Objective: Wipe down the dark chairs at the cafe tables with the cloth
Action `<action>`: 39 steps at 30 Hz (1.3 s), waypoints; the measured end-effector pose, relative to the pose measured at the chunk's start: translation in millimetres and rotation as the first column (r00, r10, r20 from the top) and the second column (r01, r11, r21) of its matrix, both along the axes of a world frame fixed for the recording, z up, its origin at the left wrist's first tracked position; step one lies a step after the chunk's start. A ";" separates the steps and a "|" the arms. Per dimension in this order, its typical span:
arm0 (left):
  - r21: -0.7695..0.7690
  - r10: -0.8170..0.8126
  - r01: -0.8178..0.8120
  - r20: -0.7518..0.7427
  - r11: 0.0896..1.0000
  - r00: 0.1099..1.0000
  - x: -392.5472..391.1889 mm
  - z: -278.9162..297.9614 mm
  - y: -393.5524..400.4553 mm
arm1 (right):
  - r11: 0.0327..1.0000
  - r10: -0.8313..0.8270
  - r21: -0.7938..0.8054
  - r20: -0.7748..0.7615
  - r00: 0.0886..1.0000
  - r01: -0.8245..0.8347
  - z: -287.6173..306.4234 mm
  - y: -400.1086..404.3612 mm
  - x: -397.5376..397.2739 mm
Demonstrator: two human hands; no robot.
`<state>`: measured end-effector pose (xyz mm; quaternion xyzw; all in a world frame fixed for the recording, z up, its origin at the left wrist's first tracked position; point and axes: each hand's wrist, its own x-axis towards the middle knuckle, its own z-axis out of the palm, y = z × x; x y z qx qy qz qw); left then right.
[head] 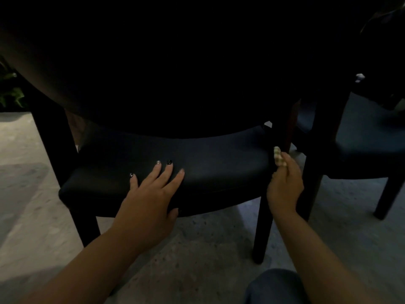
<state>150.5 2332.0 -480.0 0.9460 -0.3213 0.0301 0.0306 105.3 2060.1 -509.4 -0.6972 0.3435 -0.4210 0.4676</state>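
Note:
A dark chair with a padded black seat fills the middle of the view, its back lost in shadow under a table. My left hand lies flat on the front of the seat, fingers spread. My right hand is at the seat's right edge, closed around a small checked cloth that sticks up from my fingers beside the chair's right rear post. A second dark chair stands to the right.
The floor is pale speckled stone. The chair's front right leg stands close to my right forearm. Green leaves show at the far left. My knee is at the bottom edge.

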 end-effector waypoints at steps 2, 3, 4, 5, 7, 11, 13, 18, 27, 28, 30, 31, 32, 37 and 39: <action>0.009 0.005 -0.005 0.003 1.000 1.000 -0.5 1.2 -1.6 | 0.993 -0.026 -0.115 -0.007 1.000 0.025 -6.9 9.9 0.7; 0.010 0.007 -0.007 0.002 1.000 1.000 -0.5 1.6 -2.1 | 0.983 0.009 -0.184 0.014 1.000 -0.007 -10.9 17.7 -2.2; 0.008 0.008 -0.008 0.000 1.000 1.000 -0.7 1.6 -2.6 | 0.961 0.068 -0.270 0.010 0.998 -0.063 -17.5 24.9 -6.4; 0.002 0.010 -0.010 0.001 1.000 1.000 -1.0 1.6 -3.1 | 0.926 0.131 -0.354 -0.016 0.991 -0.128 -21.1 30.9 -12.0; -0.016 0.015 -0.014 0.002 1.000 1.000 -1.1 1.5 -3.0 | 0.868 0.193 -0.451 -0.084 0.978 -0.210 -17.8 23.9 -13.6; -0.010 -0.008 0.008 0.018 1.000 1.000 -0.9 0.1 -1.7 | 0.910 0.121 -0.381 -0.138 0.983 -0.165 -2.8 6.4 -7.0; -0.041 -0.035 0.035 0.005 0.999 0.999 -0.1 -2.3 2.5 | 0.819 0.201 -0.515 -0.159 0.967 -0.255 -7.6 27.0 -12.3; -0.199 -0.010 -0.006 -0.078 0.980 0.997 6.7 -5.9 29.5 | 0.607 0.334 -0.668 -0.277 0.901 -0.431 -10.2 45.3 -13.9; -0.249 0.345 -0.409 -0.263 0.878 0.901 7.3 1.3 102.9 | 0.222 0.440 -0.856 -0.340 0.831 -0.467 -26.4 119.0 8.3; -0.290 0.362 -0.445 -0.298 0.847 0.883 6.4 3.5 108.3 | 0.166 0.454 -0.860 -0.367 0.812 -0.482 -23.6 131.9 14.1; -0.330 0.420 -0.534 -0.359 0.778 0.834 6.5 6.6 119.8 | 0.082 0.458 -0.852 -0.428 0.779 -0.516 -16.9 164.4 26.6; -0.295 0.469 -0.593 -0.396 0.750 0.790 6.7 7.3 126.1 | 0.052 0.455 -0.841 -0.461 0.762 -0.539 -14.1 182.2 32.6; -0.241 0.515 -0.647 -0.436 0.723 0.738 8.0 6.8 133.3 | 0.022 0.449 -0.824 -0.498 0.742 -0.566 -11.3 199.9 38.4; -0.155 0.610 -0.732 -0.455 0.664 0.649 13.8 4.9 154.8 | -0.170 0.299 -0.727 -0.681 0.668 -0.665 9.3 270.8 74.7; -0.236 0.636 -0.743 -0.396 0.626 0.662 15.0 5.7 155.9 | -0.290 0.205 -0.654 -0.756 0.622 -0.699 14.1 294.0 86.6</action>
